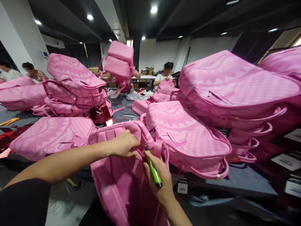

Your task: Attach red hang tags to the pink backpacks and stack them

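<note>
A pink backpack [110, 179] hangs opened in front of me at the table's edge, its inside facing up. My left hand [125, 143] is closed on the fabric near its upper rim, the knuckles upward and the fingertips partly hidden. In my right hand [161, 177] lies a green tool with black ends [154, 169], pen-like in shape, its dark tip close to the backpack's inner edge. What the tip touches is too small to tell. Another pink backpack [185, 131] lies flat just right of my right hand, and one more [54, 135] lies beyond my left forearm.
Stacks of pink backpacks rise at left [75, 81] and right [235, 81]. Across the table, a person lifts a pink bag [119, 61]; another person [166, 75] sits behind more bags. Orange-handled scissors or snips [10, 121] and a red tag [107, 114] lie at left. White labels [182, 187] hang at right.
</note>
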